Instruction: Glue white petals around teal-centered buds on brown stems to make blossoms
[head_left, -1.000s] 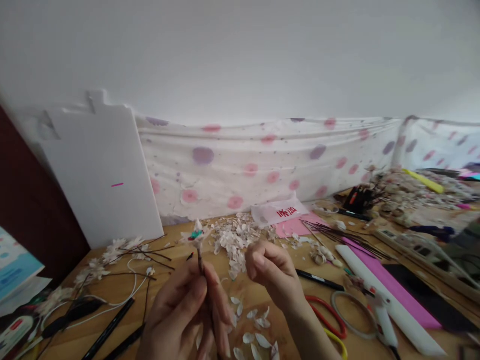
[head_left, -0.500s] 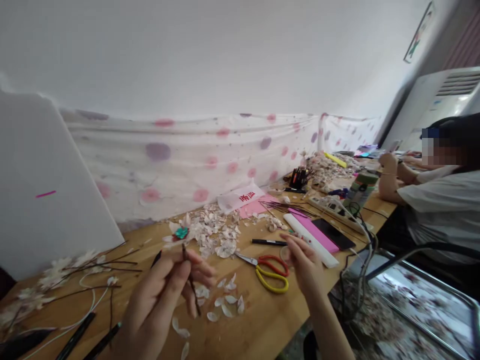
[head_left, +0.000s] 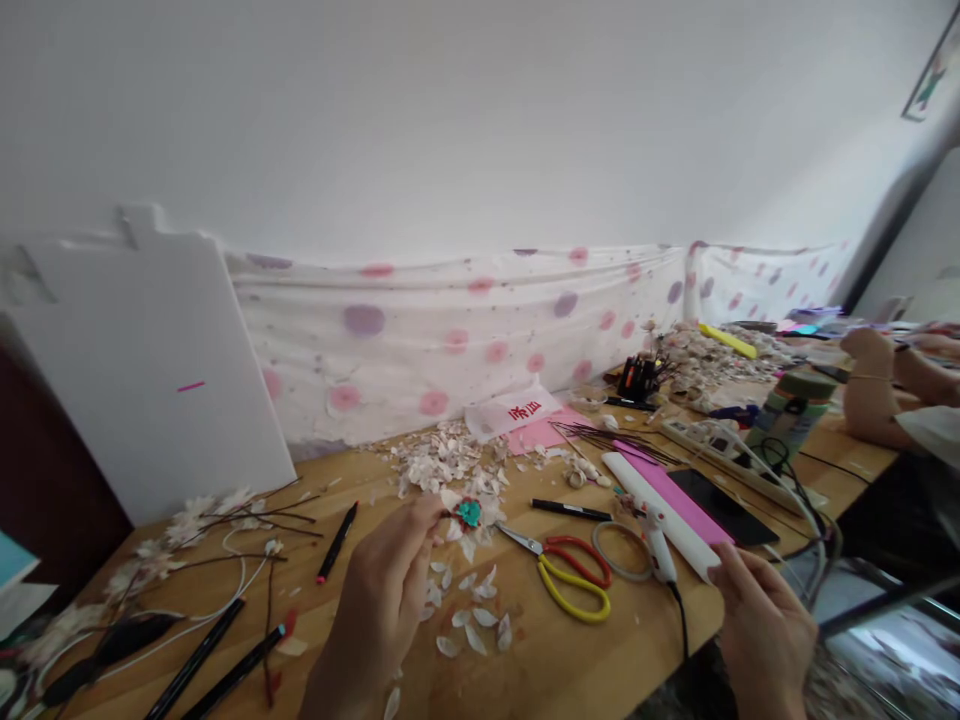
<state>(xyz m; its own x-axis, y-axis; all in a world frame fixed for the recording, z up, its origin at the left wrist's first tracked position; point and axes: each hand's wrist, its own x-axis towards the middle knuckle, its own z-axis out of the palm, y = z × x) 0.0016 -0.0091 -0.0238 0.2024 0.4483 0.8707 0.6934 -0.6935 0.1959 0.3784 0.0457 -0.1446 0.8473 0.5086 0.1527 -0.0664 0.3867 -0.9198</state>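
My left hand (head_left: 382,575) is closed around an artificial flower (head_left: 469,513) with pale petals and a teal centre, and its stem is hidden. Under and beside it, loose pale petals (head_left: 474,638) are scattered on the wooden table (head_left: 555,670). Scissors (head_left: 574,575) with one red and one yellow handle lie just right of the flower. Near the table's right edge is my right hand (head_left: 769,625), fingers pressed together; what they hold, if anything, does not show. A white glue gun (head_left: 658,548) and a roll of tape (head_left: 621,550) are left of it.
A petal heap (head_left: 442,460) lies by the sheeted wall. Further right are a black marker (head_left: 570,509), a pink strip (head_left: 679,490), a phone (head_left: 721,507), a power strip (head_left: 705,440) and a bottle (head_left: 795,410). Another person's arms (head_left: 870,390) rest at far right.
My view has turned left. My left hand has shifted right and turned, bringing the flower over the table's middle. My right hand has moved right, away from the scissors, uncovering the glue gun.
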